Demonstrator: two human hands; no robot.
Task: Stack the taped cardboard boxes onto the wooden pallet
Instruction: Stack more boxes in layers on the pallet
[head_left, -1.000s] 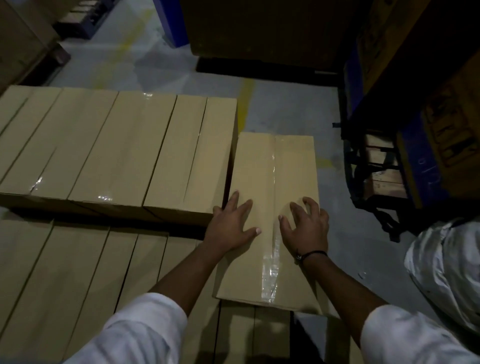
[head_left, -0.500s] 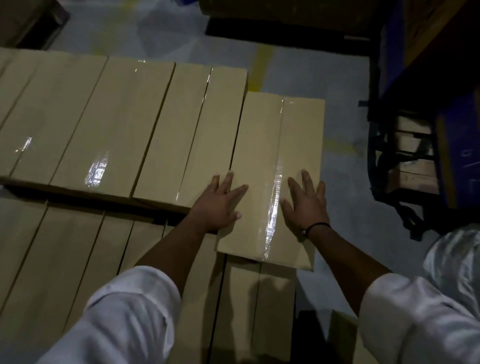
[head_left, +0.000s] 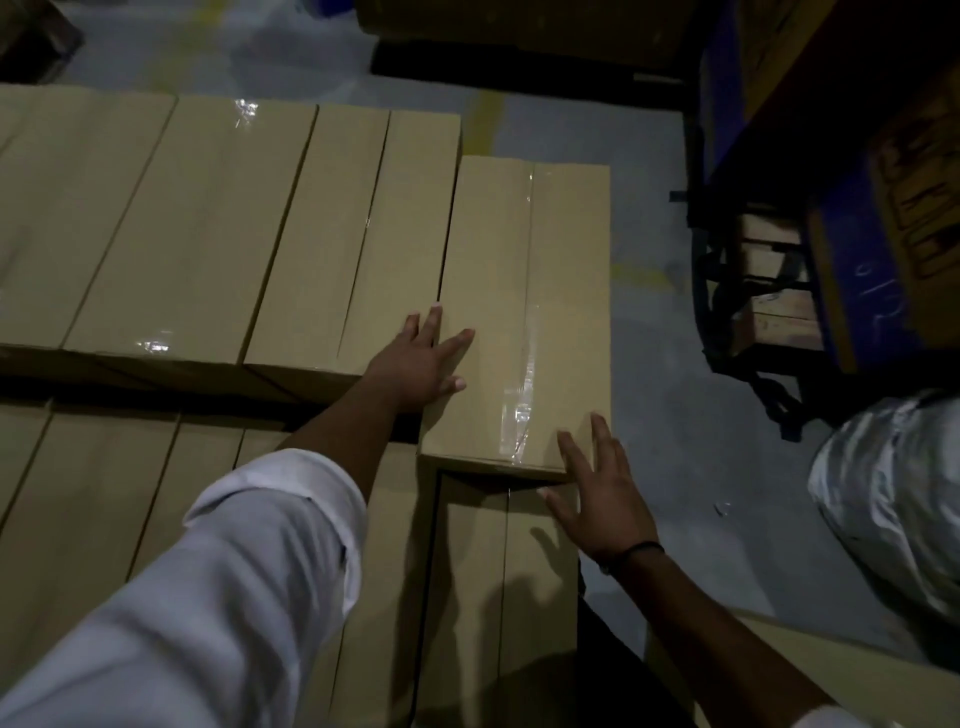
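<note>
Head view, dim light. Task box: a taped cardboard box (head_left: 524, 312) lies flat as the rightmost piece of the upper layer, with a clear tape strip (head_left: 521, 395) running lengthwise down its top. Its left long side sits against the upper row of boxes (head_left: 208, 223). Its near end lies closer to the camera than the near ends of that row, so the ends are not flush. It rests on the lower layer of boxes (head_left: 104, 493), and its near edge crosses the top of the lower box (head_left: 493, 571) directly beneath it. Whatever carries the stack is hidden by cardboard. Left hand (head_left: 421, 364): released, palm down, fingers straight and spread. It lies flat on the box top at the left edge, with the outer fingers reaching over the seam onto the neighbouring box. Right hand (head_left: 597, 493): also released, fingers straight and fanned at the near right corner of the box. The fingertips overlap the corner and the thumb lies along the bottom of the near face; how firmly it presses I cannot tell. A dark wristband (head_left: 631, 551) is on the right wrist and a white sleeve (head_left: 234, 571) covers the left forearm. Surroundings: grey concrete floor (head_left: 675, 415) with a yellow painted line (head_left: 485, 119), a blue rack (head_left: 841, 249) with wooden blocks (head_left: 774, 291) to the right, and a white plastic-wrapped bundle (head_left: 893, 493) at the right edge.
</note>
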